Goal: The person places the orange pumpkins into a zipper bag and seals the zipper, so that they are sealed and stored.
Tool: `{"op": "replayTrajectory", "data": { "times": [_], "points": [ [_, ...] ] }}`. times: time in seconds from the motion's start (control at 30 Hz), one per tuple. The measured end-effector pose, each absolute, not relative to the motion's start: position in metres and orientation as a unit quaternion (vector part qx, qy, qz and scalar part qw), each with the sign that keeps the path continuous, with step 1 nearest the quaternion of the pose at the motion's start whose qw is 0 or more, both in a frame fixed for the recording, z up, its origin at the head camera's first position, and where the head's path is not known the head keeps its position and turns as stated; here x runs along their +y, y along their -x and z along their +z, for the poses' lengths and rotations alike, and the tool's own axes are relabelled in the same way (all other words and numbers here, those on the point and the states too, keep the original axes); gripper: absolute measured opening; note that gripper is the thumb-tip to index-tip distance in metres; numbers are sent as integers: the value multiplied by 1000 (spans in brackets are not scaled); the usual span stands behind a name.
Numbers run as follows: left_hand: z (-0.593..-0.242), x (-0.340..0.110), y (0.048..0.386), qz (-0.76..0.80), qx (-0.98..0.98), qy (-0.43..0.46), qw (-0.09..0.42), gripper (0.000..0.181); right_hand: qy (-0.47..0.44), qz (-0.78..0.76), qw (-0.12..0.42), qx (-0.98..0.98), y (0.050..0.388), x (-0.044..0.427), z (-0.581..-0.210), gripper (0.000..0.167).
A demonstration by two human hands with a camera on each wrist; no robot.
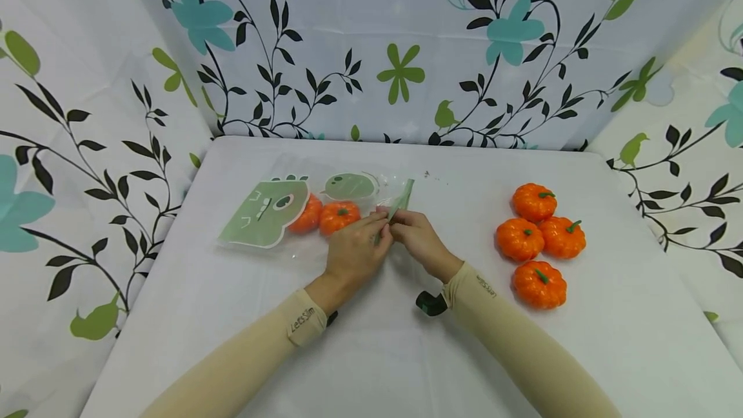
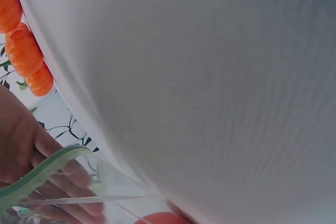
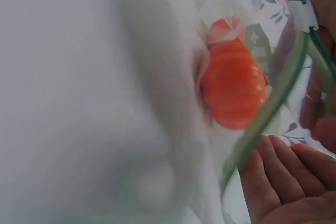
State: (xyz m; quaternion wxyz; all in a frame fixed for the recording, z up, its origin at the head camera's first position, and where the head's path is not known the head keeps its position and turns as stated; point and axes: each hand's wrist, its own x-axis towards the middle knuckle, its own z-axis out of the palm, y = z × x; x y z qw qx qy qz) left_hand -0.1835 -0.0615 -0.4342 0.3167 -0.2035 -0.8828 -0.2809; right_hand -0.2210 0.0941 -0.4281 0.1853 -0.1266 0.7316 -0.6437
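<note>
A clear zip bag [image 1: 269, 215] with a green dinosaur print lies flat on the table, and two small orange pumpkins [image 1: 339, 217] are inside it. My left hand [image 1: 358, 247] pinches the bag's mouth beside its green zip strip [image 1: 402, 199]. A white slider [image 3: 303, 15] sits on that strip near my left fingers in the right wrist view. Across from it my right hand [image 1: 426, 244] is at the strip; both wrist views show its fingers stretched out, close against the plastic. Its thumb is hard to make out. The strip's two sides stand apart there.
Several more orange pumpkins [image 1: 540, 284] sit grouped on the table's right side. White cloth [image 1: 371, 353] covers the table. Patterned curtains [image 1: 360, 31] hang behind it and on both sides. A dark wrist device [image 1: 431, 303] shows below my right wrist.
</note>
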Motion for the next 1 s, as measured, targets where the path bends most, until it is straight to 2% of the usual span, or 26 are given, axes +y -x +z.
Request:
{"op": "replayTrajectory", "data": {
  "times": [0.13, 0.3, 0.43, 0.57, 0.7, 1.0],
  "points": [
    [-433, -63, 184, -297, -880, 190, 319, 18, 176, -578, 102, 790, 210, 120, -416, 43],
    [-435, -63, 183, -320, -880, 184, 300, 18, 207, -424, -18, 882, 187, 170, -399, 58],
    [-436, -61, 182, -331, -881, 184, 283, 18, 203, -320, -86, 921, 170, 217, -384, 81],
    [-435, -60, 183, -337, -881, 184, 277, 17, 205, -295, -123, 925, 161, 258, -366, 112],
    [-432, -62, 185, -332, -883, 183, 278, 17, 191, -295, -133, 927, 155, 290, -355, 130],
    [-430, -64, 186, -336, -884, 174, 274, 17, 142, -280, -66, 947, 139, 341, -370, 142]
  ]
}}
